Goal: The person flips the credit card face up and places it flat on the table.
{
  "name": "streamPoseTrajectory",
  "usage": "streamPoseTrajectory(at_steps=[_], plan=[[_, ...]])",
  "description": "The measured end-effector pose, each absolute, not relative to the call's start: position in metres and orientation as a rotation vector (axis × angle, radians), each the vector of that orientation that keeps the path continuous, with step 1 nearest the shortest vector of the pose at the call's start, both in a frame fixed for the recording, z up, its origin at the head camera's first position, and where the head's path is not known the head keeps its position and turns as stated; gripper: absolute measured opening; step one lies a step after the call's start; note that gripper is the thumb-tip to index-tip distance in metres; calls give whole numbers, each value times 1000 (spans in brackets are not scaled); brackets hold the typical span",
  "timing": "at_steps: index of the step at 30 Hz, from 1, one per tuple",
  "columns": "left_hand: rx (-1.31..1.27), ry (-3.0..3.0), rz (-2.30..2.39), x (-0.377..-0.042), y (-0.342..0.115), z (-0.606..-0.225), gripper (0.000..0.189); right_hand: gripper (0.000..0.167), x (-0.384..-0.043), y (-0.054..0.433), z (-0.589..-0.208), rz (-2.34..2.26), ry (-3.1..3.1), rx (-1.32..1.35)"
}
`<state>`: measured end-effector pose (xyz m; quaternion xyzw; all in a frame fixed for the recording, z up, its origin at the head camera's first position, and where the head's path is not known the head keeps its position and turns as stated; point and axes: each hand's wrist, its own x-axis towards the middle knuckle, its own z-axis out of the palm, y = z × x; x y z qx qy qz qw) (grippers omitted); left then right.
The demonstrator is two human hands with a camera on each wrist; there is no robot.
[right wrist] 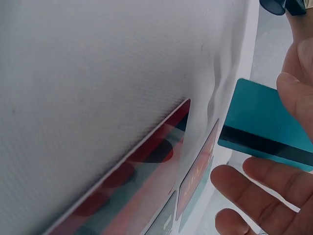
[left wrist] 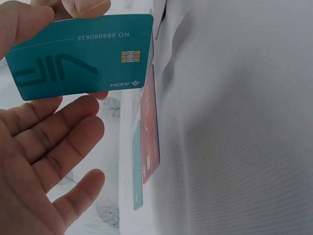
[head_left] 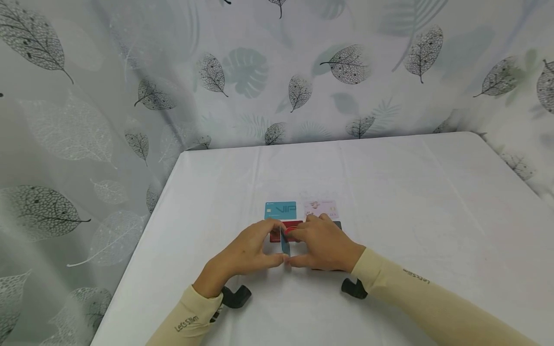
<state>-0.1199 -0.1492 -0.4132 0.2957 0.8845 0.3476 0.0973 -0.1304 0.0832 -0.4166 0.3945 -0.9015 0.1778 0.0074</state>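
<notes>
A teal VIP card (head_left: 284, 244) stands on edge between my two hands, just above the table. My left hand (head_left: 244, 250) pinches it, thumb at the near edge and fingers at the far edge. My right hand (head_left: 326, 245) grips the same card from the other side. The left wrist view gives the card's front (left wrist: 110, 41), with its chip and large VIP letters upside down. On the back (right wrist: 259, 112), a dark stripe shows in the right wrist view. A red card (head_left: 274, 237) lies beyond the held card, partly covered by my fingers.
Flat on the white table (head_left: 389, 192) lie another teal VIP card (head_left: 280, 210) and a pale pink card (head_left: 326, 208), side by side. A dark card (head_left: 338, 224) is mostly hidden behind my right hand. A red patterned card (right wrist: 146, 166) lies under that hand.
</notes>
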Motion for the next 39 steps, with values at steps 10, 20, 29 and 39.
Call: streamPoseTrajectory(at_steps=[10,20,29,39], plan=[[861,2616,1043,-120,-149,-414,56,47,-131,84,-415,519,-2824,1251],[910,2647,1038,-122,-148,-417,52,46,-132,91,-409,631,-2768,1188],[963,2699,940,-119,-145,-415,63,53,-133,91,-408,731,-2669,1179],[1091,2697,929,-120,-146,-414,53,53,-132,92,-406,708,-2628,1207]])
